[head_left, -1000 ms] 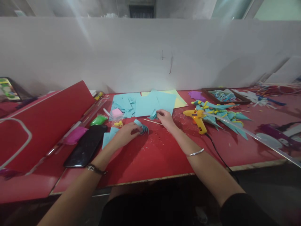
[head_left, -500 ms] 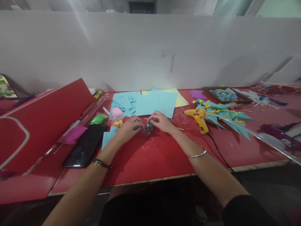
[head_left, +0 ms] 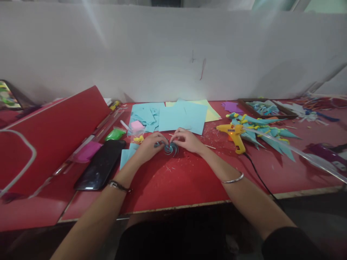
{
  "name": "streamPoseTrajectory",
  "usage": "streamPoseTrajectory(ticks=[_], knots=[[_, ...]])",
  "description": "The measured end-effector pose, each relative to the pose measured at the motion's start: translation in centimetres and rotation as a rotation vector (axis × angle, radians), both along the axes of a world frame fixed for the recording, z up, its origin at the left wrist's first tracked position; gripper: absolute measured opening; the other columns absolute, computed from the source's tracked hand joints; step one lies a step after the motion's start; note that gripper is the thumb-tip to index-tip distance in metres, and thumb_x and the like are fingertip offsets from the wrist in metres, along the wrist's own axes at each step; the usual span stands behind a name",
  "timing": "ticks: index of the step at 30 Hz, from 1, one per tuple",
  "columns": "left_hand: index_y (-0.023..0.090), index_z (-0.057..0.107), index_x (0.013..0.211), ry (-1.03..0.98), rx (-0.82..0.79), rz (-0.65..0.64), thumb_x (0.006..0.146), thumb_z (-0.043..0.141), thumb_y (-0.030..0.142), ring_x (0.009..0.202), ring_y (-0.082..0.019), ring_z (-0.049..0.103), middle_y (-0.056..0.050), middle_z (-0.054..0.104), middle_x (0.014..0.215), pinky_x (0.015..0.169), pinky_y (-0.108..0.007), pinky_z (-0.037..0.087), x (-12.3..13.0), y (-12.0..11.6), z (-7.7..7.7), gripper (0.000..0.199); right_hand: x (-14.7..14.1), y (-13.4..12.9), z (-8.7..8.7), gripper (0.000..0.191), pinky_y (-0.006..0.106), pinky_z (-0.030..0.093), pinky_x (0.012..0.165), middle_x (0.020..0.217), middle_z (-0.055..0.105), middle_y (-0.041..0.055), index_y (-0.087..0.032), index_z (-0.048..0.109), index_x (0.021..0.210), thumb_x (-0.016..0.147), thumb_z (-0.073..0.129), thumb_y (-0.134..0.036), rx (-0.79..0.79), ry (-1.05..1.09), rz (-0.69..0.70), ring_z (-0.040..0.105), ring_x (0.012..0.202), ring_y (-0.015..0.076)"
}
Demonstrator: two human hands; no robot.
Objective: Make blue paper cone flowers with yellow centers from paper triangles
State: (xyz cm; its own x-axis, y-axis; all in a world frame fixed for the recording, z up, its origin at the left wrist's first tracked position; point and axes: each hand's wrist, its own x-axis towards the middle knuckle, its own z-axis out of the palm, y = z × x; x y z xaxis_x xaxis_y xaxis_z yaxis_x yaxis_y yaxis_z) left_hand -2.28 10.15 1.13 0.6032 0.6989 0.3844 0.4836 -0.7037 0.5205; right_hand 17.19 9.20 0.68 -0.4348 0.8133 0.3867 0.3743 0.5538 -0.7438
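Observation:
A small blue-green curled paper piece with fanned, curved strips is held low over the red table. My left hand pinches it from the left, thumb and fingertips at its upper edge. From the right, my right hand grips the same piece, its fingertips close to those of the left hand. Light-blue paper sheets lie just behind both hands.
A yellow glue gun with a cable stands to the right, beside blue paper cones. On the left are a black phone, green clay, pink clay and a red board. Behind, a wooden tray.
My fingertips have come closer together, and the curled piece now shows its fanned strips more fully between them. The whole view has shifted slightly.

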Motion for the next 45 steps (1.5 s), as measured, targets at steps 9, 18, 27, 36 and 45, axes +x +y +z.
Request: streamPoseTrajectory(ticks=[9, 18, 27, 36, 45], knots=[[0.017, 0.059, 0.077, -0.033, -0.207, -0.020, 0.074, 0.050, 0.014, 0.069, -0.009, 0.054, 0.000, 0.060, 0.078, 0.064, -0.022, 0.043, 0.1, -0.4, 0.1, 0.010, 0.0, 0.0, -0.2, 0.009, 0.024, 0.039, 0.063, 0.078, 0.047, 0.0005, -0.017, 0.063, 0.077, 0.075, 0.054, -0.017, 0.015, -0.034, -0.002, 0.046, 0.066, 0.0091], [0.016, 0.054, 0.085, -0.095, -0.193, 0.083, 0.076, 0.050, 0.022, 0.061, -0.007, 0.050, 0.000, 0.058, 0.080, 0.058, -0.021, 0.043, -0.5, -1.8, 1.2, 0.011, 0.0, 0.0, -0.5, 0.004, 0.022, 0.039, 0.060, 0.074, 0.048, 0.0000, -0.015, 0.060, 0.072, 0.070, 0.056, -0.018, -0.009, -0.023, -0.009, 0.046, 0.062, 0.0081], [0.017, 0.054, 0.075, 0.062, -0.015, 0.002, 0.074, 0.054, 0.020, 0.071, -0.011, 0.051, 0.000, 0.054, 0.077, 0.064, -0.022, 0.042, -0.6, -4.6, 0.7, 0.003, 0.0, -0.3, -0.5, 0.004, 0.022, 0.039, 0.058, 0.074, 0.050, 0.0004, -0.015, 0.057, 0.069, 0.071, 0.054, -0.017, -0.013, -0.011, -0.021, 0.047, 0.061, 0.0080], [0.020, 0.060, 0.078, 0.192, 0.017, -0.028, 0.079, 0.049, 0.026, 0.066, -0.010, 0.051, 0.000, 0.056, 0.076, 0.058, -0.020, 0.039, -0.3, -4.1, -0.4, 0.012, 0.0, -0.3, -0.4, 0.004, 0.023, 0.040, 0.060, 0.074, 0.050, 0.0005, -0.015, 0.057, 0.069, 0.071, 0.053, -0.016, 0.023, -0.027, -0.038, 0.048, 0.063, 0.0088], [0.022, 0.060, 0.078, 0.262, 0.099, 0.072, 0.076, 0.052, 0.030, 0.066, -0.011, 0.054, 0.002, 0.060, 0.076, 0.054, -0.020, 0.036, 0.4, -4.1, -0.6, 0.012, 0.2, 0.0, -0.5, 0.003, 0.021, 0.038, 0.057, 0.073, 0.048, -0.0007, -0.015, 0.056, 0.068, 0.070, 0.052, -0.015, 0.024, -0.038, -0.066, 0.045, 0.058, 0.0073]])
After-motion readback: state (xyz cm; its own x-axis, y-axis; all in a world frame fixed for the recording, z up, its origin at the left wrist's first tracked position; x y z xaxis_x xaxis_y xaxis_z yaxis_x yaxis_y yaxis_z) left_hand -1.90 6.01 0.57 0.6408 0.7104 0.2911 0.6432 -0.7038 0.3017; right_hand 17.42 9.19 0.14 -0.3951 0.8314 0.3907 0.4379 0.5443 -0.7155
